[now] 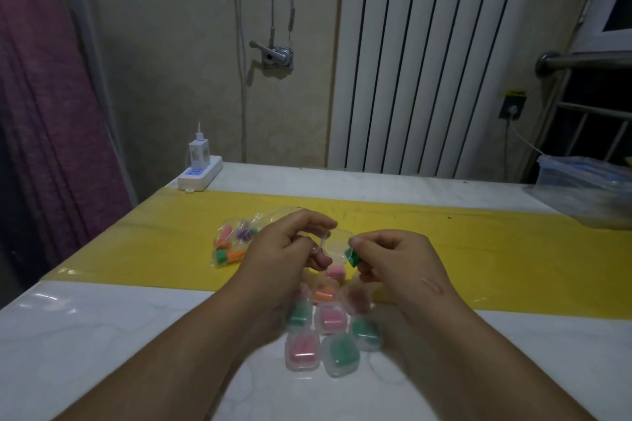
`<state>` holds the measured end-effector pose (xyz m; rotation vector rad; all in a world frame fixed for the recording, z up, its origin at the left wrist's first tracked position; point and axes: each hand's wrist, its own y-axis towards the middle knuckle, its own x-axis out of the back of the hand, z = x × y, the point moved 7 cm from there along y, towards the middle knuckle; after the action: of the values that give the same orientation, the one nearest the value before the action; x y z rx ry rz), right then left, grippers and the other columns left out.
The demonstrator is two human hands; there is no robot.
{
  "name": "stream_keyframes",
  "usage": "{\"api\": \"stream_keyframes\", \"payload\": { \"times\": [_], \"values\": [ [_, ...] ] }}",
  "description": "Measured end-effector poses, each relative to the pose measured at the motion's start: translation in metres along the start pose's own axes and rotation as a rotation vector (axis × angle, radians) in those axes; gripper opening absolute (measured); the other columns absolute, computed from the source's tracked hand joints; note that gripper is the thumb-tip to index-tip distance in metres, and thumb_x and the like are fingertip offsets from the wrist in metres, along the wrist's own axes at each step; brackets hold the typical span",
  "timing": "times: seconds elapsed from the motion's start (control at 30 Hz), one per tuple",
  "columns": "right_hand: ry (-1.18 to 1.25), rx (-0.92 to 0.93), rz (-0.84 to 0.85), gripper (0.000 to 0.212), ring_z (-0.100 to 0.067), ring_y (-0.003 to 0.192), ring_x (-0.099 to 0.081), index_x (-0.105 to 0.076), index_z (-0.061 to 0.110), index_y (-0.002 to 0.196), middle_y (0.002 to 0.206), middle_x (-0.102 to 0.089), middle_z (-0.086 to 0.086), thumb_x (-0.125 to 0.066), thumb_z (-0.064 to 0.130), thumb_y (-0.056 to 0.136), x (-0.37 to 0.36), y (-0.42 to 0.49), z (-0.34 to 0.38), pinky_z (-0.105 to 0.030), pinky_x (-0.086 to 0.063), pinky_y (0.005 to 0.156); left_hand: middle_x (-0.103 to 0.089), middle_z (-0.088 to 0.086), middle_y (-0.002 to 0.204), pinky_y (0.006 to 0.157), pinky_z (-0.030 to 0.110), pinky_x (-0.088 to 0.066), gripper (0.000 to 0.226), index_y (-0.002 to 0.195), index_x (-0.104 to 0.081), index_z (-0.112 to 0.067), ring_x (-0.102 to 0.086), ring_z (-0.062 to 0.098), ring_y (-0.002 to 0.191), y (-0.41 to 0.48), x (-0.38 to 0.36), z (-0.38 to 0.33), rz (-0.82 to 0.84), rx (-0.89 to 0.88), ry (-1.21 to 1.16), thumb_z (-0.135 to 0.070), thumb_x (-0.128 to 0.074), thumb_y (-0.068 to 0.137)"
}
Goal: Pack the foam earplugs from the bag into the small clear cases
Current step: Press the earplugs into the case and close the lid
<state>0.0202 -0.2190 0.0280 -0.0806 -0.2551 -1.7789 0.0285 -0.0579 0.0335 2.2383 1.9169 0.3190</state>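
Glossy white surface point(102, 335), faintly veined like polished stone, with a shiny yellow strip point(478, 249) running across its middle. It sits before a beige wall and a ribbed white radiator point(427, 61).

On the strip lies a crinkled clear bag point(229, 248) of stubby foam earplugs in orange, green and purple. It is just left of the left hand point(287, 249).

That hand is raised above the strip with its fingers curled, pinching the near edge of an open, soft-cornered clear case point(338, 242). The right hand point(393, 258) faces it, thumb and forefinger nipping a green earplug point(353, 257) at the case's right rim. Its other fingers are tucked in.

Below and between the wrists, a cluster of filled cases point(330, 318) rests on the surface, some touching, showing pink, green and orange foam through blurry plastic.

Both forearms angle in from the near edge. White top stretches wide on either side of them.

The left edge runs diagonally beside a purple curtain point(41, 113). A white power strip point(200, 174) sits at the far-left corner, and a clear plastic tub point(588, 181) at the far right.
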Motion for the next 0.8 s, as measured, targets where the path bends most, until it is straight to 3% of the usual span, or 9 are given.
{"api": "stream_keyframes", "payload": {
  "times": [0.13,0.23,0.4,0.47,0.6,0.7,0.8],
  "values": [
    [0.053,-0.007,0.035,0.015,-0.015,0.055,-0.057,-0.075,0.013,0.074,0.061,-0.066,-0.003,-0.069,0.009,0.087,-0.001,0.002,-0.002,-0.031,-0.052,0.06,-0.065,-0.004,0.101,0.063,0.011,-0.053,0.04,0.096,-0.066,-0.033,-0.063,0.011,0.087,0.0,-0.002,-0.002,0.029,-0.025,0.223,0.004,-0.07,0.081],
    [0.124,0.049,-0.012,0.016,-0.016,0.06,-0.065,-0.073,0.01,0.084,0.07,-0.07,-0.007,-0.063,-0.002,0.089,0.003,0.003,0.003,-0.028,-0.058,0.064,-0.066,0.0,0.098,0.056,0.011,-0.049,0.04,0.093,-0.067,-0.029,-0.061,0.012,0.083,0.001,0.004,-0.004,-0.052,-0.033,0.183,0.007,-0.072,0.078],
    [0.044,0.259,-0.077,0.022,-0.009,0.071,-0.07,-0.07,0.022,0.081,0.075,-0.073,0.004,-0.069,0.001,0.086,0.008,-0.002,0.018,-0.019,-0.055,0.065,-0.069,-0.004,0.095,0.064,0.01,-0.052,0.039,0.091,-0.067,-0.033,-0.066,0.008,0.087,0.003,0.005,-0.001,-0.1,-0.026,0.237,0.0,-0.078,0.074],
    [-0.043,0.309,-0.065,0.023,-0.002,0.075,-0.068,-0.07,0.027,0.079,0.078,-0.073,0.011,-0.072,0.004,0.083,0.002,-0.004,0.019,-0.013,-0.052,0.069,-0.068,-0.007,0.095,0.067,0.012,-0.052,0.039,0.092,-0.067,-0.035,-0.066,0.004,0.084,0.002,0.003,0.0,-0.09,-0.022,0.271,-0.003,-0.079,0.073],
    [-0.151,0.325,-0.054,0.026,0.003,0.076,-0.066,-0.068,0.032,0.075,0.079,-0.071,0.02,-0.072,0.008,0.084,-0.003,-0.005,0.016,-0.01,-0.049,0.068,-0.067,0.001,0.097,0.056,0.009,-0.049,0.042,0.094,-0.067,-0.026,-0.066,0.003,0.075,-0.002,-0.002,-0.001,-0.061,0.03,0.134,0.006,-0.079,0.07],
    [-0.19,0.331,-0.055,0.026,0.003,0.078,-0.066,-0.066,0.035,0.077,0.081,-0.07,0.022,-0.072,0.011,0.084,-0.004,-0.005,0.016,-0.016,-0.051,0.071,-0.066,0.006,0.098,0.053,0.009,-0.048,0.041,0.096,-0.067,-0.02,-0.063,-0.004,0.064,-0.003,-0.004,-0.003,-0.033,0.033,0.094,0.009,-0.078,0.07],
    [-0.253,0.346,-0.064,0.022,0.001,0.072,-0.06,-0.066,0.036,0.077,0.079,-0.067,0.024,-0.072,0.017,0.085,-0.005,-0.007,0.017,-0.02,-0.048,0.065,-0.065,0.006,0.098,0.052,0.007,-0.047,0.039,0.097,-0.067,-0.018,-0.063,-0.005,0.064,-0.004,-0.003,-0.005,-0.033,0.032,0.081,0.009,-0.078,0.071]
  ]
}}
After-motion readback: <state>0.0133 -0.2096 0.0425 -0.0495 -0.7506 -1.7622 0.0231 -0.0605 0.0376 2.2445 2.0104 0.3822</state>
